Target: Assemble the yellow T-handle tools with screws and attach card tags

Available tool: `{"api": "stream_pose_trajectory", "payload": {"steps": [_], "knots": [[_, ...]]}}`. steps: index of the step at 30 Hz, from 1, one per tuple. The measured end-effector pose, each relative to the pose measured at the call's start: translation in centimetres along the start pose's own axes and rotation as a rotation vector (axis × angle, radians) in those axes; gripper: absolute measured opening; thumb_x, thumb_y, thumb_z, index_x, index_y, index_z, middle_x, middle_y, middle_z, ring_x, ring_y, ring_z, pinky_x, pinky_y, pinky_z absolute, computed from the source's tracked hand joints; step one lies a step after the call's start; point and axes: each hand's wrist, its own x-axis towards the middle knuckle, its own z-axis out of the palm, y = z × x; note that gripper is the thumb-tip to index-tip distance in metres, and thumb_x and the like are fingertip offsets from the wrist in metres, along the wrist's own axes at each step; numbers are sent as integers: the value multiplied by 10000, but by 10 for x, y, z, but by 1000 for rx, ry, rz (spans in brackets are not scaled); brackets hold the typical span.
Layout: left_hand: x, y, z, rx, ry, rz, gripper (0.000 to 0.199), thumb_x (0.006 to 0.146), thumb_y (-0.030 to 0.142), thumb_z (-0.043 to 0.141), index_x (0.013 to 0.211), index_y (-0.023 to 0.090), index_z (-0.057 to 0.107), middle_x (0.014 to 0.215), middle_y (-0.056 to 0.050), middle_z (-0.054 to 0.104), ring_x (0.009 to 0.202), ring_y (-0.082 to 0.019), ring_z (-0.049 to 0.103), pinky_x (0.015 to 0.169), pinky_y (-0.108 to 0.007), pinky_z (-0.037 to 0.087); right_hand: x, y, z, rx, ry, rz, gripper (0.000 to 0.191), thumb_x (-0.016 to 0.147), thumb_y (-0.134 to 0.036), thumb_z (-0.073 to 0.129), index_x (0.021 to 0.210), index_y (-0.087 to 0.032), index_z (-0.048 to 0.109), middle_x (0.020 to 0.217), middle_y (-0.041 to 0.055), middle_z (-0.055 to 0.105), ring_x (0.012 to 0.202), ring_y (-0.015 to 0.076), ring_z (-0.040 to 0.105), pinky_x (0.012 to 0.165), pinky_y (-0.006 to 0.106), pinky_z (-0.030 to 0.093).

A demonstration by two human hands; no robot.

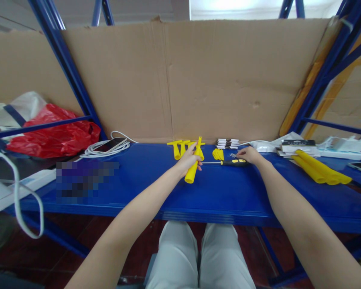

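Observation:
My left hand [187,160] is wrapped round a yellow plastic tube [191,173], its wide round end pointing toward me and its narrow forked end away. My right hand [249,154] is low over the table with its fingertips pinched beside a small pile of metal screws [232,155]. Whatever those fingers hold is too small to make out. Just below them lies a screwdriver [233,162] with a black and yellow handle, its shaft pointing left toward the tube. Several yellow T-shaped pieces [176,151] stand behind my left hand. Small flat yellow parts [218,155] lie left of the screws.
Against the cardboard wall [198,80] sits a black-and-white stack [228,143]. More yellow tubes [321,170] lie at the right by a power strip [343,152]. Leftward are a coiled white cable [104,150], a phone and a red bag [58,132]. Blue posts frame the blue table [156,192].

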Motion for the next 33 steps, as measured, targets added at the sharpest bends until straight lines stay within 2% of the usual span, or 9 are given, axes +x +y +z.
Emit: {"api": "stream_pose_trajectory", "payload": {"steps": [8, 13, 18, 24, 28, 30, 33], "knots": [[6, -5, -4, -27, -55, -9, 885, 713, -31, 489, 1488, 289, 204, 1079, -90, 593, 467, -47, 508, 428, -206, 462, 2, 0, 0, -50, 25, -42, 124, 659, -166, 666, 546, -204, 704, 622, 25, 702, 640, 183, 655, 582, 230, 497], [9, -6, -5, -47, -84, -10, 891, 711, -22, 484, 1493, 289, 191, 1014, -76, 616, 474, -58, 521, 440, -202, 459, 2, -1, 0, -116, 51, -19, 150, 651, -159, 662, 507, -200, 667, 599, 35, 688, 633, 182, 647, 570, 229, 479], [9, -6, -6, -97, -131, -37, 888, 716, -29, 468, 1495, 284, 181, 918, -52, 627, 472, -65, 522, 453, -203, 466, 2, -4, -1, -180, 16, 34, 156, 643, -164, 657, 492, -200, 636, 540, 21, 649, 588, 173, 626, 564, 233, 468], [8, -3, -7, -172, -163, -85, 869, 712, -47, 457, 1484, 268, 210, 984, -72, 624, 468, -58, 509, 432, -195, 448, 0, -7, -5, -185, 19, 22, 177, 618, -171, 671, 460, -202, 599, 476, 13, 603, 544, 164, 605, 528, 228, 453], [8, -1, -9, -185, -186, -109, 875, 704, -54, 450, 1479, 274, 216, 973, -64, 618, 452, -51, 493, 412, -183, 423, -4, -31, -9, -32, 151, -26, 105, 653, -160, 630, 551, -180, 646, 589, 44, 660, 639, 184, 637, 605, 249, 476], [8, -1, -9, -198, -208, -119, 881, 704, -53, 448, 1484, 273, 201, 996, -74, 622, 451, -51, 494, 414, -185, 421, -7, -53, -7, 168, 190, -122, 101, 705, -211, 606, 663, -166, 686, 693, 60, 696, 689, 183, 645, 652, 264, 491], [7, -1, -10, -213, -269, -125, 896, 704, -51, 458, 1488, 282, 182, 1003, -75, 629, 456, -52, 502, 425, -186, 421, -11, -87, 3, 457, 176, -248, 176, 743, -310, 601, 745, -161, 694, 768, 73, 709, 723, 180, 642, 687, 289, 509]]}}
